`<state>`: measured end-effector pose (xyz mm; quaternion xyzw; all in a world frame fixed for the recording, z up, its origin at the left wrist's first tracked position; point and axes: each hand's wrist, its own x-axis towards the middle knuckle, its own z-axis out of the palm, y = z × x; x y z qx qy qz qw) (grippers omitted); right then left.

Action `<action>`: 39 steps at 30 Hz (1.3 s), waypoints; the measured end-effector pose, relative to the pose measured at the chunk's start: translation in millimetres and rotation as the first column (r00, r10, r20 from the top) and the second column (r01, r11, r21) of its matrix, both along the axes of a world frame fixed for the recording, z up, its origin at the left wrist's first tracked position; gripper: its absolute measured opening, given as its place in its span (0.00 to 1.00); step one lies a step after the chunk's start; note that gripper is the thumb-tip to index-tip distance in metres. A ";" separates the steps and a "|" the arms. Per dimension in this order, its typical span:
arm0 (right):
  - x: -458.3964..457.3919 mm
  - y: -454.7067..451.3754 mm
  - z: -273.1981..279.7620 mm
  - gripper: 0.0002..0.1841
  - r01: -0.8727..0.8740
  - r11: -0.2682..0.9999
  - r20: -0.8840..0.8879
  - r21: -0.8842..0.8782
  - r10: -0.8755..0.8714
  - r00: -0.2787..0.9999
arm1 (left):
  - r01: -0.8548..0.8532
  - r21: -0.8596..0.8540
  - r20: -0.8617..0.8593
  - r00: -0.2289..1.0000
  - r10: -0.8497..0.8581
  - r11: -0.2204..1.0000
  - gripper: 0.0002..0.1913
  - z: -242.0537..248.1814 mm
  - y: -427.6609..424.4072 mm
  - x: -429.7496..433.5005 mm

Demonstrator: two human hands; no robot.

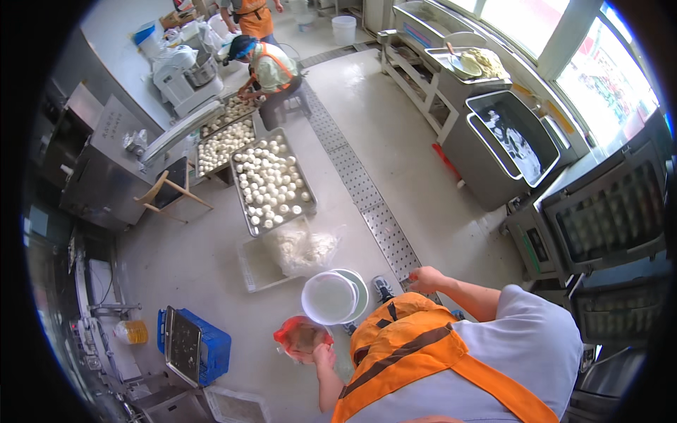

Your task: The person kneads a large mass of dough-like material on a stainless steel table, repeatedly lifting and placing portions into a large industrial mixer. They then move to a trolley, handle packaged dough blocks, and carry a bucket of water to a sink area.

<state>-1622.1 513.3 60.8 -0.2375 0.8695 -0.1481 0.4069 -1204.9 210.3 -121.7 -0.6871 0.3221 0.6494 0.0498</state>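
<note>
My left hand (324, 355) grips the edge of a red plastic bag (296, 338) with something brownish inside, which I cannot make out. Just past the bag stand two round plastic buckets (329, 299), a white one overlapping a greenish one. My right hand (426, 278) hangs out to the side above the perforated drain cover (389, 232), fingers loosely bent, with nothing visible in it. Beyond the buckets, a clear plastic bag with whitish contents (304, 248) lies on a shallow white plastic crate (259, 264). Farther off is a metal tray (312, 203) of white dough buns (270, 177).
A co-worker (272, 74) bends over more bun trays (225, 145); another person (255, 18) stands behind. A wooden chair (169, 187) and a blue basket (216, 343) with a dark tray (182, 346) are left. Grey tubs (486, 158) and ovens (608, 211) line the right.
</note>
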 end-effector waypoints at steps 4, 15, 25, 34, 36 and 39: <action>-19.5 -33.5 4.2 0.23 -0.118 0.991 0.024 0.068 0.116 0.993 | -0.193 0.071 -0.330 0.921 0.206 0.979 0.09 -12.6 16.3 -13.7; 29.3 -113.2 -21.4 0.26 -0.305 0.950 0.216 0.061 0.286 0.933 | -0.367 0.040 -0.091 0.925 0.369 0.929 0.21 20.8 35.1 -16.7; 50.1 -98.1 -57.2 0.19 -0.444 0.894 0.155 0.060 0.431 0.889 | -0.280 -0.055 -0.202 0.943 0.264 0.958 0.12 -32.7 21.7 -19.2; 1.6 -23.6 -99.4 0.23 -0.061 0.981 0.147 0.184 0.033 0.989 | -0.041 -0.120 0.015 0.999 0.043 0.992 0.16 -30.2 -6.7 -9.1; -11.1 1.5 -111.6 0.20 0.057 0.977 0.129 0.207 -0.085 0.988 | -0.049 -0.150 0.029 0.998 0.054 0.988 0.17 -20.8 -9.3 -9.6; -32.2 36.5 -121.1 0.18 0.086 0.962 0.161 0.260 -0.131 0.978 | -0.037 -0.173 0.029 0.999 0.042 0.984 0.17 -6.9 -6.7 -12.7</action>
